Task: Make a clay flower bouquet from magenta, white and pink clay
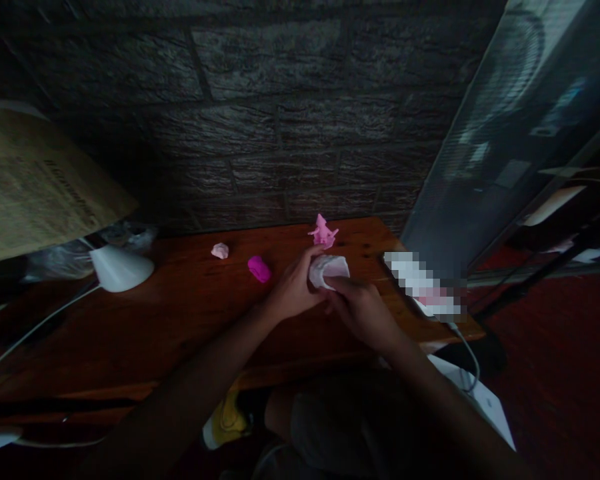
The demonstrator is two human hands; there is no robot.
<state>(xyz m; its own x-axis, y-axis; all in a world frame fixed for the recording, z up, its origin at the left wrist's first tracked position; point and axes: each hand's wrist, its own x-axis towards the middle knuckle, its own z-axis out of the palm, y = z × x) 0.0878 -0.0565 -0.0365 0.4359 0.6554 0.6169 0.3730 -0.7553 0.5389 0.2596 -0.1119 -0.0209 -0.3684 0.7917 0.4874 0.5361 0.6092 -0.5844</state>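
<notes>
Between my two hands is a small whitish cup-shaped piece (336, 267), its hollow opening facing up; its surface looks uneven, perhaps clay. My left hand (297, 287) is curled around its left side. With the thumb at the near rim, my right hand (365, 307) grips it from the right; the fingers underneath are mostly hidden. Just behind the cup stands a pink figure (323, 231) with a pointed top and arms spread out. To the left of my left hand lie a magenta lump (259, 269) and, farther off, a pale pink lump (221, 251).
The wooden table (190, 320) runs along a dark brick wall (280, 127). A lamp with a white base (120, 268) and paper-like shade (40, 187) stands at left. A blurred-out device (423, 283) with a cable lies at the right edge. A yellow shoe (225, 423) shows below.
</notes>
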